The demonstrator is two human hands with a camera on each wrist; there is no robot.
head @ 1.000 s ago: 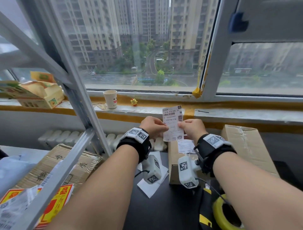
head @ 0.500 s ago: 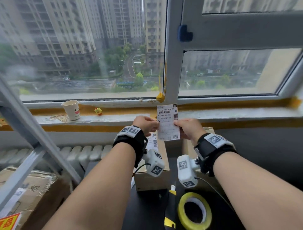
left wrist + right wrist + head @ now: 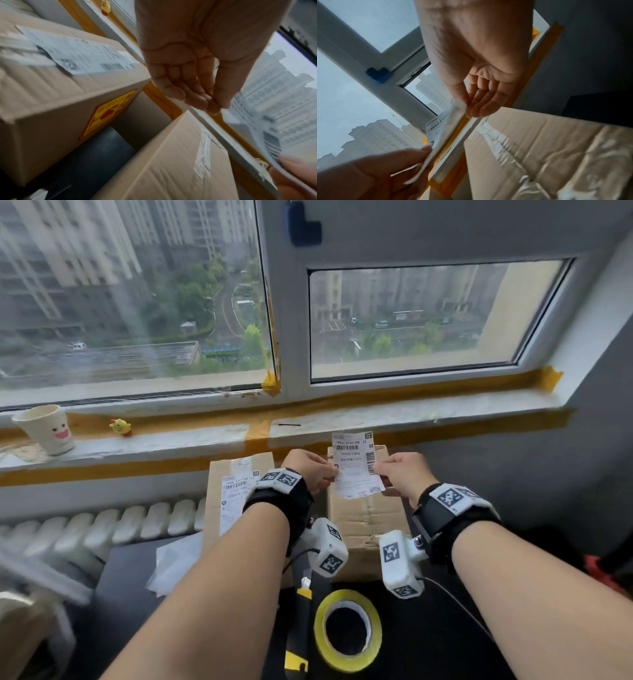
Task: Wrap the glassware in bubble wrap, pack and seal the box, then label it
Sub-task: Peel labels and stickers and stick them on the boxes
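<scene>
Two hands in view, both engaged on one shipping label (image 3: 356, 463). The left hand (image 3: 310, 470) pinches the label's left edge; the right hand (image 3: 399, 474) pinches its right edge. Each grip is clamped on the paper between thumb and fingertips, as both wrist views confirm. The label is held upright in the air, above the far end of the right-hand box (image 3: 366, 522).

Cardboard boxes on the desk (image 3: 133, 563): two, side by side with a gap between them. The right-hand box is closed and sealed with clear tape along its top seam; no label is on it. The left-hand box (image 3: 219, 508) already carries one white label on its top and, in the left wrist view, one yellow-and-red sticker on its side.

Near edge of the desk: one roll of yellow tape (image 3: 347, 630), one black-and-yellow utility knife (image 3: 299, 625) just left of it, touching or nearly so.

Windowsill: one paper cup (image 3: 46, 429) and one small yellow duck figure (image 3: 120, 426), apart.
</scene>
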